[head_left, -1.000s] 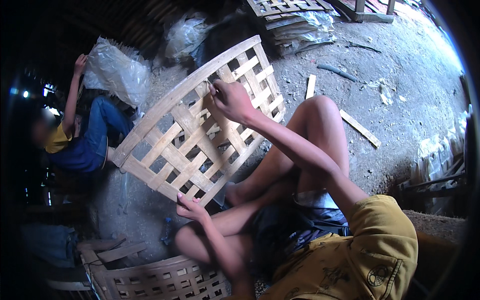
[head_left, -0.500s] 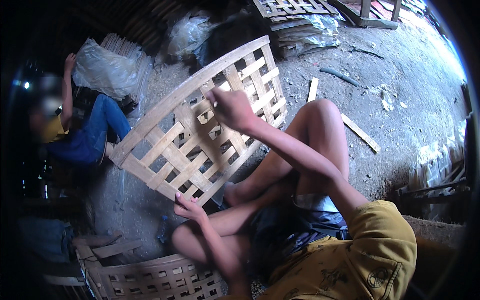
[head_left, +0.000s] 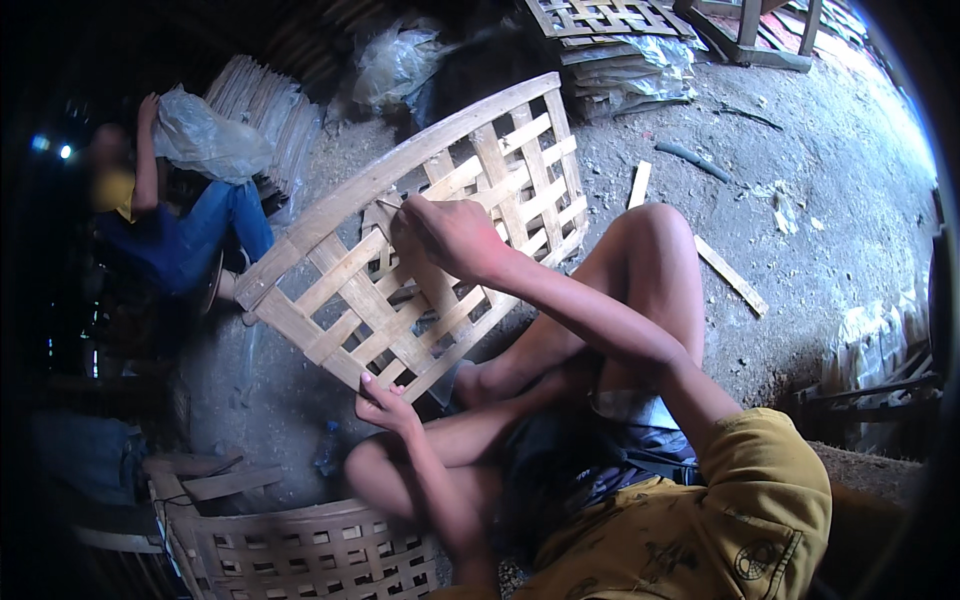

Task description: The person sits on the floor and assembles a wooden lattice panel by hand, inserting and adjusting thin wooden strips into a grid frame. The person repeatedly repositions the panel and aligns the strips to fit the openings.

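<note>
A fan-shaped woven panel (head_left: 365, 295) of flat pale wooden strips in a wooden border slants in front of my legs. My left hand (head_left: 388, 405) pinches its lower border near the bottom corner, thumb on top. Over the middle of the lattice, near the upper border, my right hand (head_left: 450, 238) is closed, knuckles up. A thin, stick-like thing (head_left: 390, 204) juts from its fingers toward the border; the rest is hidden in the fist, so its kind cannot be made out.
Another woven panel (head_left: 300, 550) stands at the lower left beside wood pieces (head_left: 232, 484). Loose strips (head_left: 731, 275) lie on the dirt floor at the right. Stacked lattice panels (head_left: 620, 20) are at the back. At the far left, another person (head_left: 200, 235) sits by a plastic-covered stack (head_left: 262, 110).
My right hand has shifted slightly left and down across the panel, and the thin thing now points toward the upper border. My left hand keeps its hold. The view has shifted slightly.
</note>
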`<state>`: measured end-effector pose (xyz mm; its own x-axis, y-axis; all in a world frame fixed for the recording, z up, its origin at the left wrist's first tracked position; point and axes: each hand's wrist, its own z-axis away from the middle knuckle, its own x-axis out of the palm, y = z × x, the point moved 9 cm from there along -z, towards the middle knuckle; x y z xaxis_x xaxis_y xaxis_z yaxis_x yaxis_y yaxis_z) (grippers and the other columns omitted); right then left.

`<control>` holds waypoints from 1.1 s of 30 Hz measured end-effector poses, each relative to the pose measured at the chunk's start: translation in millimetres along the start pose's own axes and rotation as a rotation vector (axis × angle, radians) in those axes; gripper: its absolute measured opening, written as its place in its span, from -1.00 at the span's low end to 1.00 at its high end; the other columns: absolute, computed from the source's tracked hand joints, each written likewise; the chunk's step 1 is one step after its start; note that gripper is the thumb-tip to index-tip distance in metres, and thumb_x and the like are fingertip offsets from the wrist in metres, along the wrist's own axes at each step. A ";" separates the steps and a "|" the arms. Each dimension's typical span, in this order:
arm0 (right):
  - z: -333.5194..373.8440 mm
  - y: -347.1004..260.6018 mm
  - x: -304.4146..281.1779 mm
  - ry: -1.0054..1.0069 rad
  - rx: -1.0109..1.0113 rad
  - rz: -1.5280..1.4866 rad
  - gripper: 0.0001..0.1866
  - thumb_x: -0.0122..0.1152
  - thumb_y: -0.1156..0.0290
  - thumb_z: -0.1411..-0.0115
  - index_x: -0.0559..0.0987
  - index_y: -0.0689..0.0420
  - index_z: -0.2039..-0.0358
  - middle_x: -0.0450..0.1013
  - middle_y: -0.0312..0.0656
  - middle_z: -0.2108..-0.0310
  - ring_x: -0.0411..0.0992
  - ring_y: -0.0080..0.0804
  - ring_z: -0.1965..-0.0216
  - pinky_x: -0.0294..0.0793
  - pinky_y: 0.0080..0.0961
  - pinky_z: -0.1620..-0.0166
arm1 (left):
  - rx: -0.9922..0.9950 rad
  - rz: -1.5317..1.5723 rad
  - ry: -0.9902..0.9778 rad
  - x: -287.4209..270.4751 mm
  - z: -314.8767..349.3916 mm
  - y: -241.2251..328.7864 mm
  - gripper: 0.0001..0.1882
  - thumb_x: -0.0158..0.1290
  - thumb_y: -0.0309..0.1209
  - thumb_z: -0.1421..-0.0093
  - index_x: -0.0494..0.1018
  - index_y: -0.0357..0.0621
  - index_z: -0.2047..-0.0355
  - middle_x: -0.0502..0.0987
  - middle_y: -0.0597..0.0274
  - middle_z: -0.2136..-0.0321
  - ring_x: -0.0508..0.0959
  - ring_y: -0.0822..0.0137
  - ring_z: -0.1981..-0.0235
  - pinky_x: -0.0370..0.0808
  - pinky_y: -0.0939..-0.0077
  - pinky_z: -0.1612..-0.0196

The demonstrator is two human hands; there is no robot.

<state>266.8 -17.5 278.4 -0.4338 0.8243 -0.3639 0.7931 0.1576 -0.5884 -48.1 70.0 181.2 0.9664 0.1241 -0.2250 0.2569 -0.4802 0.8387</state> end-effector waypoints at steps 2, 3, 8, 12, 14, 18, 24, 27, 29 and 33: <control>-1.5 -6.2 -4.5 0.034 -0.031 -0.005 -0.84 0.15 0.29 -0.36 0.42 0.06 0.17 0.53 -0.04 0.51 0.52 0.10 0.50 0.45 -0.07 0.47 | -0.028 0.025 0.004 1.0 2.1 0.1 -0.41 -0.06 -0.15 -0.48 0.36 -0.33 0.64 0.29 0.29 0.76 0.28 0.45 0.75 0.34 0.54 0.72; -1.9 -10.3 -7.9 0.049 -0.045 -0.009 -0.84 0.16 0.29 -0.36 0.42 0.06 0.18 0.53 -0.04 0.52 0.52 0.09 0.51 0.45 -0.08 0.49 | -0.044 0.036 0.006 0.8 3.6 0.5 -0.41 -0.06 -0.16 -0.48 0.36 -0.33 0.65 0.29 0.29 0.76 0.28 0.45 0.75 0.34 0.54 0.72; -3.1 -31.0 -2.9 -0.042 -0.116 0.030 -0.83 0.13 0.32 -0.30 0.39 0.09 0.21 0.54 -0.04 0.51 0.53 0.07 0.53 0.46 -0.05 0.50 | -0.015 0.018 0.000 -0.6 2.6 4.2 -0.40 -0.06 -0.16 -0.48 0.35 -0.33 0.67 0.30 0.27 0.78 0.30 0.44 0.75 0.36 0.53 0.72; -4.7 -38.0 -1.1 -0.079 -0.094 0.096 -0.84 0.11 0.35 -0.27 0.39 0.12 0.22 0.54 -0.02 0.53 0.55 0.07 0.53 0.46 -0.04 0.50 | -0.016 0.020 0.013 -1.7 -0.3 0.4 -0.40 -0.06 -0.16 -0.48 0.35 -0.33 0.67 0.30 0.27 0.78 0.31 0.44 0.76 0.37 0.53 0.72; -7.8 -29.5 2.5 -0.072 -0.037 0.106 -0.83 0.11 0.34 -0.27 0.39 0.13 0.22 0.53 -0.03 0.57 0.55 0.05 0.54 0.46 -0.06 0.50 | -0.023 0.032 0.015 -2.6 -0.1 -0.1 -0.40 -0.05 -0.16 -0.48 0.34 -0.33 0.67 0.29 0.28 0.78 0.29 0.45 0.76 0.36 0.54 0.72; -12.1 -25.9 -1.8 -0.038 -0.002 0.135 -0.81 0.11 0.32 -0.29 0.39 0.16 0.24 0.50 -0.03 0.65 0.56 0.04 0.56 0.46 -0.07 0.51 | -0.036 0.046 0.006 -3.2 0.9 1.8 -0.39 0.01 -0.11 -0.45 0.35 -0.42 0.61 0.29 0.27 0.74 0.29 0.44 0.74 0.30 0.54 0.69; -8.1 -22.4 -7.7 0.016 -0.027 0.164 -0.79 0.13 0.29 -0.29 0.39 0.15 0.26 0.53 -0.03 0.60 0.56 0.05 0.53 0.50 -0.09 0.47 | -0.044 0.047 0.009 -3.5 2.1 5.3 -0.39 0.00 -0.12 -0.46 0.36 -0.41 0.61 0.31 0.27 0.75 0.30 0.45 0.74 0.31 0.55 0.70; -7.8 8.8 -20.0 0.058 0.048 0.163 -0.80 0.16 0.31 -0.27 0.40 0.14 0.27 0.54 -0.03 0.59 0.57 0.06 0.50 0.51 -0.07 0.45 | -0.033 0.019 0.003 0.9 4.1 7.5 -0.41 0.00 -0.15 -0.46 0.37 -0.41 0.61 0.33 0.26 0.75 0.31 0.45 0.74 0.30 0.55 0.70; -10.7 40.7 -28.0 0.049 0.244 0.194 -0.85 0.14 0.36 -0.28 0.41 0.14 0.26 0.51 -0.03 0.61 0.55 0.07 0.52 0.49 -0.02 0.44 | -0.042 0.030 0.007 -1.3 4.2 5.0 -0.42 0.01 -0.16 -0.46 0.38 -0.41 0.60 0.33 0.26 0.75 0.31 0.45 0.74 0.30 0.55 0.70; -8.6 33.9 -39.1 0.077 0.206 0.185 -0.86 0.13 0.34 -0.31 0.42 0.13 0.28 0.48 -0.03 0.63 0.50 0.08 0.57 0.46 -0.01 0.45 | -0.054 0.036 0.006 -1.0 0.9 -0.2 -0.42 0.02 -0.16 -0.46 0.39 -0.43 0.59 0.34 0.25 0.75 0.32 0.45 0.74 0.32 0.53 0.70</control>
<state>314.3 -39.7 278.9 -0.2502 0.8687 -0.4275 0.7485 -0.1065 -0.6545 -49.1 69.2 180.9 0.9750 0.1125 -0.1917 0.2218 -0.4370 0.8717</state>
